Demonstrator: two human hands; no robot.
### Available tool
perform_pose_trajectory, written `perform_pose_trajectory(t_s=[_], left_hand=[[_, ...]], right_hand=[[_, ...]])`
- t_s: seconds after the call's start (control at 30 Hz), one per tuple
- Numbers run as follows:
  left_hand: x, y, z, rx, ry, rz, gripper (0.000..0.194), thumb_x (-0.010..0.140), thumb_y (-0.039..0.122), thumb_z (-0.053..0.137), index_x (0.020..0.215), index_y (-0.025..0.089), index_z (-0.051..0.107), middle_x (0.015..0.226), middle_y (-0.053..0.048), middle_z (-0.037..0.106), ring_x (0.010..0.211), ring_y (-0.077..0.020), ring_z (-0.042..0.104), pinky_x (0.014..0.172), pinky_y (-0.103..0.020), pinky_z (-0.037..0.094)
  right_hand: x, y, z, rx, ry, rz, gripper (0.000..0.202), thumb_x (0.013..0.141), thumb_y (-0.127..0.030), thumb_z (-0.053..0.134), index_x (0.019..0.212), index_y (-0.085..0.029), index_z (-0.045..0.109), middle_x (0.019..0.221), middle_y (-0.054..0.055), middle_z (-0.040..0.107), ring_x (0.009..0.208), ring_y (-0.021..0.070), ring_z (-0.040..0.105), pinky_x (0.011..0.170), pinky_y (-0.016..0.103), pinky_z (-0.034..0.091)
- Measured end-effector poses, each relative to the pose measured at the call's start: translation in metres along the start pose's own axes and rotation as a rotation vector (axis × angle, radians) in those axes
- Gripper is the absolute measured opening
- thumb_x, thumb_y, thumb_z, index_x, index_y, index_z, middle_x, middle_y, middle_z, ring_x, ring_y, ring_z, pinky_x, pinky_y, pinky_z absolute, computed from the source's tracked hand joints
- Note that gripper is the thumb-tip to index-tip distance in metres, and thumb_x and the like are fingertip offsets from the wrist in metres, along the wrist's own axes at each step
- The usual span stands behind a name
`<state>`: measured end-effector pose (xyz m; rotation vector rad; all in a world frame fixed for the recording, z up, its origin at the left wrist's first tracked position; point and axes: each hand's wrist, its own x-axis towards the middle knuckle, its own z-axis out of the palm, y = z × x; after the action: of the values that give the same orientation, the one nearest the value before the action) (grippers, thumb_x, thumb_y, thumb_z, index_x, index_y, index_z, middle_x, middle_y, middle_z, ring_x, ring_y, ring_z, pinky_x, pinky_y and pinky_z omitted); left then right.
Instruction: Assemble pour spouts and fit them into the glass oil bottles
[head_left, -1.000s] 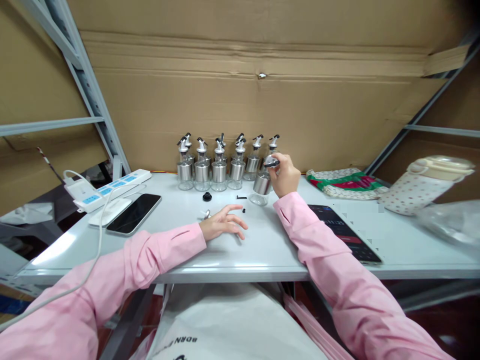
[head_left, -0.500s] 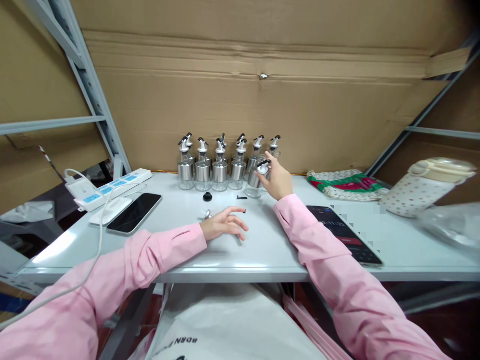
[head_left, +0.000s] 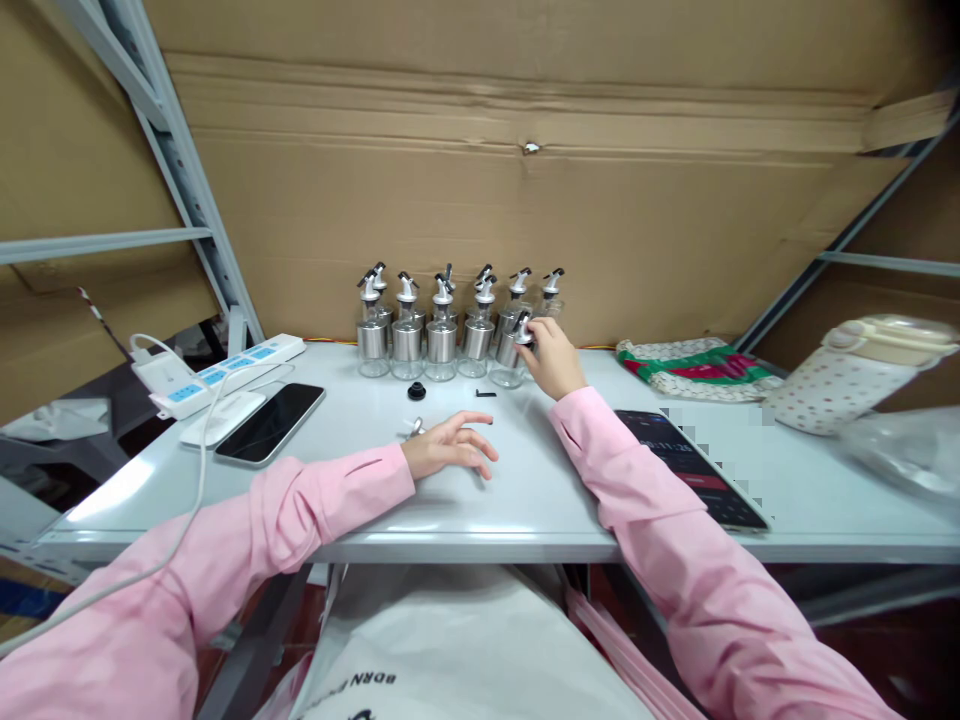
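Observation:
Glass bottles with steel bands [head_left: 407, 340] and pourer spouts stand in rows at the back of the table. My right hand [head_left: 551, 358] has its fingers closed on the pourer spout [head_left: 523, 333] of the front bottle at the right end [head_left: 508, 362]. My left hand [head_left: 454, 446] hovers over the table with fingers apart and nothing in it. Just behind its wrist lies a small metal piece [head_left: 415, 428], partly hidden. A round black stopper [head_left: 416, 391] and a thin black piece [head_left: 486, 394] lie in front of the bottles.
On the left are a power strip [head_left: 232, 376], a white charger and a dark phone [head_left: 271, 425]. A large phone showing a timer [head_left: 694, 470] lies beside my right forearm. Farther right are a patterned cloth [head_left: 694, 370], a dotted cup [head_left: 847, 375] and a plastic bag [head_left: 904, 450].
The spout under my right hand has turned and sits more upright, and my right fingers have drawn in around it. My left hand has hardly moved.

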<state>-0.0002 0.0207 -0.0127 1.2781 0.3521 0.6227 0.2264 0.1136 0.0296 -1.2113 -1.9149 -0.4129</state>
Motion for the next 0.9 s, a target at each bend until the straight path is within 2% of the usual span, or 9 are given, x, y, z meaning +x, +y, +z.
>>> perform_pose_trajectory(t_s=[0.23, 0.37, 0.5, 0.57, 0.63, 0.67, 0.73, 0.8, 0.9], left_hand=[[-0.001, 0.002, 0.005, 0.052, 0.062, -0.036, 0.06, 0.062, 0.029, 0.076, 0.11, 0.017, 0.042, 0.082, -0.002, 0.064, 0.066, -0.0156, 0.065, 0.075, -0.035, 0.042], [-0.001, 0.003, 0.006, 0.043, 0.077, -0.043, 0.062, 0.06, 0.031, 0.077, 0.108, 0.016, 0.042, 0.08, -0.002, 0.064, 0.064, -0.0155, 0.065, 0.074, -0.034, 0.042], [0.001, 0.002, 0.008, 0.034, 0.125, -0.03, 0.055, 0.06, 0.042, 0.075, 0.095, 0.015, 0.042, 0.072, -0.001, 0.065, 0.059, -0.0162, 0.064, 0.071, -0.034, 0.041], [0.002, 0.002, 0.008, 0.008, 0.158, -0.03, 0.052, 0.062, 0.049, 0.071, 0.089, 0.016, 0.039, 0.066, 0.001, 0.063, 0.056, -0.0167, 0.064, 0.069, -0.034, 0.041], [0.003, 0.002, 0.008, -0.022, 0.184, -0.027, 0.051, 0.066, 0.052, 0.067, 0.088, 0.017, 0.036, 0.065, 0.002, 0.063, 0.055, -0.0172, 0.064, 0.068, -0.035, 0.042], [0.004, 0.002, 0.007, -0.031, 0.191, -0.021, 0.051, 0.068, 0.054, 0.064, 0.089, 0.018, 0.036, 0.065, 0.002, 0.063, 0.055, -0.0174, 0.064, 0.068, -0.035, 0.042], [0.005, 0.001, 0.006, -0.045, 0.188, -0.006, 0.051, 0.069, 0.056, 0.061, 0.091, 0.018, 0.035, 0.066, 0.002, 0.063, 0.055, -0.018, 0.064, 0.066, -0.036, 0.043], [0.006, 0.001, 0.004, -0.053, 0.168, 0.006, 0.053, 0.068, 0.059, 0.061, 0.092, 0.018, 0.035, 0.065, 0.001, 0.062, 0.053, -0.0186, 0.064, 0.063, -0.036, 0.044], [0.007, 0.002, 0.006, -0.064, 0.15, 0.001, 0.053, 0.068, 0.058, 0.062, 0.092, 0.017, 0.038, 0.065, 0.0, 0.062, 0.054, -0.0184, 0.063, 0.06, -0.035, 0.046]], right_hand=[[-0.003, 0.009, 0.007, -0.017, -0.13, 0.033, 0.027, 0.078, -0.021, 0.054, 0.103, -0.014, 0.053, 0.109, 0.014, 0.058, 0.1, 0.0263, 0.054, 0.087, 0.041, 0.042], [-0.003, 0.005, 0.007, -0.043, -0.113, 0.029, 0.023, 0.075, -0.024, 0.06, 0.096, -0.015, 0.058, 0.118, 0.016, 0.053, 0.106, 0.0286, 0.049, 0.087, 0.044, 0.041], [0.001, -0.007, -0.002, 0.106, -0.061, 0.096, 0.023, 0.071, -0.034, 0.064, 0.084, -0.015, 0.062, 0.093, 0.011, 0.057, 0.089, 0.0243, 0.053, 0.079, 0.041, 0.044], [0.001, -0.019, -0.007, 0.327, -0.189, 0.174, 0.031, 0.065, -0.039, 0.068, 0.082, -0.014, 0.063, 0.078, 0.006, 0.057, 0.074, 0.0193, 0.054, 0.072, 0.037, 0.045], [0.0, -0.034, -0.012, 0.619, -0.429, 0.234, 0.041, 0.058, -0.041, 0.072, 0.086, -0.013, 0.062, 0.069, 0.002, 0.057, 0.065, 0.0154, 0.054, 0.066, 0.034, 0.046], [-0.002, -0.043, -0.014, 0.759, -0.55, 0.235, 0.044, 0.056, -0.041, 0.073, 0.087, -0.012, 0.062, 0.069, 0.001, 0.058, 0.064, 0.0146, 0.055, 0.066, 0.033, 0.046], [-0.006, -0.059, -0.017, 0.959, -0.712, 0.208, 0.045, 0.055, -0.038, 0.075, 0.089, -0.013, 0.062, 0.073, 0.002, 0.062, 0.068, 0.0141, 0.057, 0.068, 0.031, 0.047], [-0.009, -0.072, -0.019, 1.039, -0.806, 0.172, 0.041, 0.054, -0.033, 0.075, 0.088, -0.013, 0.063, 0.08, 0.004, 0.065, 0.072, 0.0142, 0.058, 0.07, 0.031, 0.047], [-0.011, -0.081, -0.022, 1.038, -0.853, 0.134, 0.034, 0.054, -0.029, 0.076, 0.081, -0.014, 0.064, 0.085, 0.004, 0.065, 0.077, 0.0145, 0.059, 0.075, 0.032, 0.046]])
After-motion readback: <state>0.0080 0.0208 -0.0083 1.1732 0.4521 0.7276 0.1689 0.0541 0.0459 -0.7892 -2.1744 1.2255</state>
